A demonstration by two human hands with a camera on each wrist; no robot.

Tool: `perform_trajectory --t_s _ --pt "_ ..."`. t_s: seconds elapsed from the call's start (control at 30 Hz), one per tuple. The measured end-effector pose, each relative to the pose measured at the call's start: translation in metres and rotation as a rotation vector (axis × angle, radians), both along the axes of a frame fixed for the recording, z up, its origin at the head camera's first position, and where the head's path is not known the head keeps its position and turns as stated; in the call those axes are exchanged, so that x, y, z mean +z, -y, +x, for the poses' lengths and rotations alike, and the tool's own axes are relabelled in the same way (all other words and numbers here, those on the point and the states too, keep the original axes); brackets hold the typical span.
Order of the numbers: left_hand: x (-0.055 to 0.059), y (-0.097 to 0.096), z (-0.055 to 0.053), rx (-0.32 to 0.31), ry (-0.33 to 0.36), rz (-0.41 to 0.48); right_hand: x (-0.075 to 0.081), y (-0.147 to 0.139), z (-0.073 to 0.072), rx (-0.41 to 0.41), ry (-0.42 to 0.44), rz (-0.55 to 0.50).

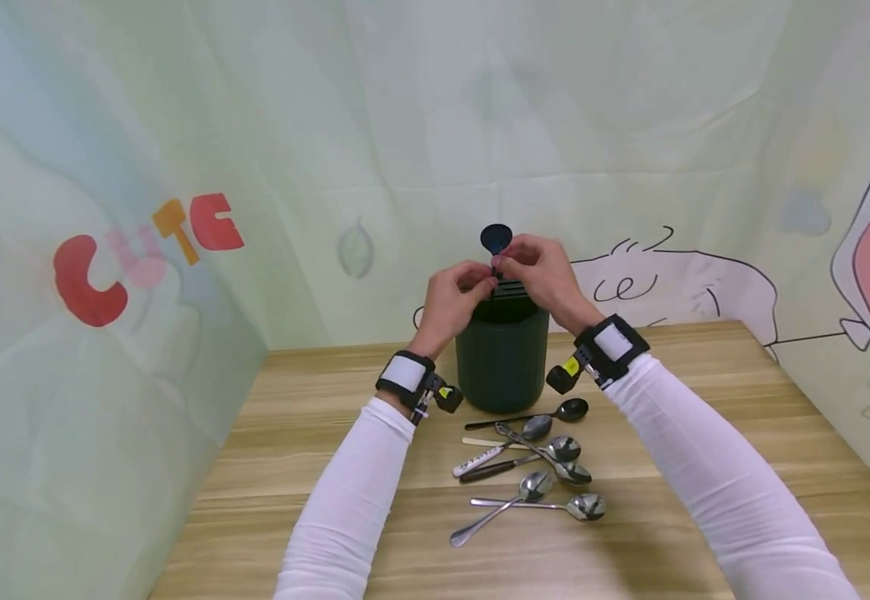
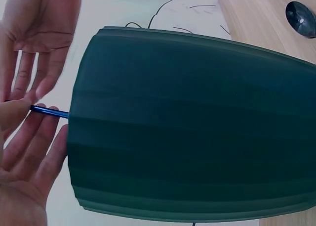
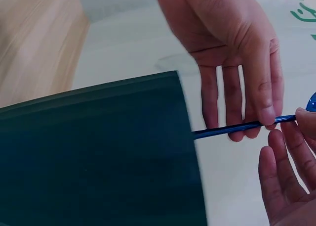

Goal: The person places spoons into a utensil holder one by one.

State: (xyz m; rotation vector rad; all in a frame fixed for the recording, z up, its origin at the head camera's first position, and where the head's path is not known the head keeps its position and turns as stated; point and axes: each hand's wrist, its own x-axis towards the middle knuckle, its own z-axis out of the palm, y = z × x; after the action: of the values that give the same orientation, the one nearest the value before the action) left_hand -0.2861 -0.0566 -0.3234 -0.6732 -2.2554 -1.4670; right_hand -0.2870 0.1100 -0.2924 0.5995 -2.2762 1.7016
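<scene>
Both hands hold a dark blue spoon (image 1: 496,238) upright over a dark green ribbed container (image 1: 502,367). My left hand (image 1: 453,302) pinches the thin handle close above the rim. Higher up, my right hand (image 1: 543,271) pinches it between thumb and finger just under the bowl. The handle's lower end passes behind the container's rim in both wrist views. In the right wrist view, the spoon handle (image 3: 219,131) runs past the fingertips of both hands, the other fingers spread loosely.
In front of the container lies a black spoon (image 1: 573,409). Nearer are several crossed spoons, among them one with a patterned white handle (image 1: 477,461) and one with a dark handle (image 1: 487,472). Two metal spoons cross closest to me, one bowl (image 1: 587,507) at right. Fabric walls (image 1: 375,150) enclose the table.
</scene>
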Motion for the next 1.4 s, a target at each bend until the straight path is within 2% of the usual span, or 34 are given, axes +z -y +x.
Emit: perform_trajectory --t_s 0.3,0.57,0.73,0.9,1.03,1.13,1.27,1.4 --pt "-0.005 -0.002 0.001 0.024 0.018 -0.047 -0.013 -0.002 -0.002 -0.023 0.001 0.074" --pt "-0.008 0.001 -0.002 0.047 0.025 -0.035 -0.019 -0.001 -0.006 -0.053 0.019 0.144" --pt "-0.006 0.005 -0.001 0.059 0.039 -0.034 -0.019 -0.004 -0.005 -0.018 0.058 0.178" --pt "-0.001 0.010 0.003 0.051 0.015 -0.070 -0.018 -0.009 -0.001 0.009 0.036 0.176" --pt "0.002 0.015 0.013 0.044 -0.043 -0.098 -0.017 -0.011 0.007 0.015 -0.030 0.194" --pt "0.005 0.020 0.025 0.039 -0.118 -0.123 -0.017 -0.014 0.018 0.004 -0.086 0.217" --pt "0.007 0.024 0.046 0.026 -0.225 -0.178 -0.017 -0.018 0.037 -0.019 -0.157 0.243" --pt "0.003 0.027 0.070 0.030 -0.294 -0.277 -0.021 -0.023 0.059 -0.024 -0.209 0.289"
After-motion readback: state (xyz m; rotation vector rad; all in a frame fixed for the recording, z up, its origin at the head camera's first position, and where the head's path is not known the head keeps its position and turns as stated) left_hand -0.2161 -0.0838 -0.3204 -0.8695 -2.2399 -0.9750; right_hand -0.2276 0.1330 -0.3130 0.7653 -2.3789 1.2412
